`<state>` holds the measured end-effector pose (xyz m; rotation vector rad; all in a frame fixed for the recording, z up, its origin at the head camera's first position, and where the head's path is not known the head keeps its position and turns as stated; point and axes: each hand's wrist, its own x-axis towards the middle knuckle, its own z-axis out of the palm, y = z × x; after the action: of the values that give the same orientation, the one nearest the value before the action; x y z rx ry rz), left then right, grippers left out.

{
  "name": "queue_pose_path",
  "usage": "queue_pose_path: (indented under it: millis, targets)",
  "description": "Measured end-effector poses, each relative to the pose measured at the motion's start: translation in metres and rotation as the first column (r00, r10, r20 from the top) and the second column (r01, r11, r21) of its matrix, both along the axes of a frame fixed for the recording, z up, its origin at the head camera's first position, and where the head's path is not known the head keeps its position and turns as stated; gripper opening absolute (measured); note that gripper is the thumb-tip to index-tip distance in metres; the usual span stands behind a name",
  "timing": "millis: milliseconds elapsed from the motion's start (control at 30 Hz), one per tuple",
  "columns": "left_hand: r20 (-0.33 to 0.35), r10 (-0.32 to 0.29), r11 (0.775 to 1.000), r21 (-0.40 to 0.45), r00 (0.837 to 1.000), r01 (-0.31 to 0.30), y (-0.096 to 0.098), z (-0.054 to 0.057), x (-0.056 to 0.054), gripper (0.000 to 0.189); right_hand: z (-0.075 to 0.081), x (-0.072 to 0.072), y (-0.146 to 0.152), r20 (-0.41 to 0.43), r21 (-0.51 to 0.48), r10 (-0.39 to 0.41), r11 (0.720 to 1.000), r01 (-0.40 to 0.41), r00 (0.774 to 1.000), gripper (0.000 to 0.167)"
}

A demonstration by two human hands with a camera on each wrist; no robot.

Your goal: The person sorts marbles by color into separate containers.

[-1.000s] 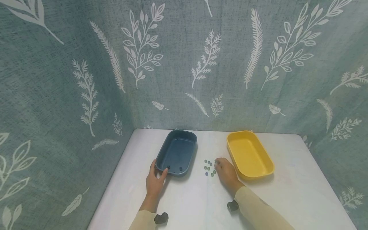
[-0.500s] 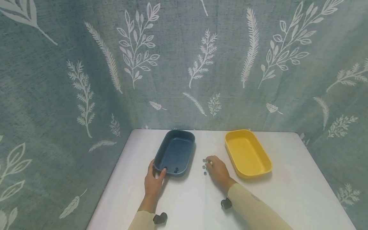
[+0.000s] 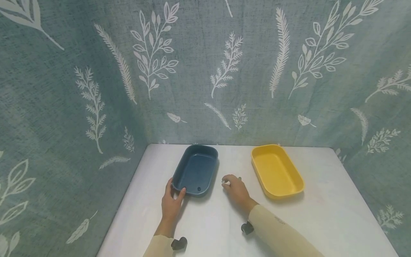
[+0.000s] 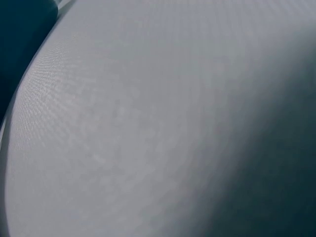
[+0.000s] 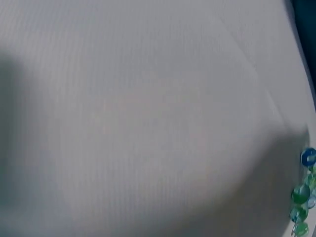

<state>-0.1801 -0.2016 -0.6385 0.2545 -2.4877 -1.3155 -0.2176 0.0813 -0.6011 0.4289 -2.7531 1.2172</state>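
My left hand [image 3: 171, 206] grips the near left corner of a dark blue tray [image 3: 216, 160], thumb over the front rim and fingers along the side. One dark glass marble [image 3: 199, 189] lies inside by the near wall. Between the two trays, my right hand [image 3: 237, 189] pinches a small glassy marble [image 3: 223, 181] between thumb and forefinger, above the white table. Beyond its knuckles one more marble [image 3: 239, 178] peeks out; the hand covers the others. The right wrist view shows several green marbles [image 5: 300, 194] and a blue marble [image 5: 308, 157] at its right edge.
A yellow tray [image 3: 278, 169] stands to the right of my right hand. The white tabletop [image 3: 208, 228] ends at a grey-green leaf-print curtain [image 3: 192, 71] behind and at both sides. Part of the blue tray [image 4: 22, 44] fills the left wrist view's upper left corner.
My right hand has moved left from the marbles' right side, covering most of them in the head view. The marbles in the blue tray have shifted; only one shows now. My left hand keeps its grip.
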Motion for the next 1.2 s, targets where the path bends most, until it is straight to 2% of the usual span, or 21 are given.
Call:
queue_pose_path:
  millis: [167, 300, 600, 933, 1200]
  targets:
    - [0.013, -0.014, 1.0, 0.005, 1.0, 0.014, -0.001, 0.0, 0.0, 0.078, -0.002, 0.0, -0.007, 0.015, 0.004, 0.002, 1.0, -0.002, 1.0, 0.013]
    - [-0.005, -0.022, 0.999, 0.023, 1.0, 0.023, -0.002, 0.001, 0.0, 0.078, -0.002, 0.002, -0.013, 0.022, 0.014, 0.009, 1.0, -0.01, 1.0, 0.015]
    - [0.004, -0.009, 1.0, 0.024, 1.0, 0.009, -0.001, 0.003, 0.001, 0.078, 0.003, 0.005, -0.024, 0.07, 0.046, 0.024, 0.999, -0.027, 0.997, 0.023]
    - [-0.02, -0.021, 0.999, 0.03, 1.0, 0.022, -0.001, 0.003, 0.0, 0.077, 0.008, 0.009, -0.038, 0.083, 0.001, 0.055, 0.998, -0.055, 0.995, 0.02]
    - [-0.029, -0.02, 0.999, 0.032, 0.999, 0.021, -0.001, 0.001, 0.001, 0.077, 0.005, 0.009, -0.044, 0.075, 0.004, 0.034, 0.999, -0.034, 0.997, 0.021]
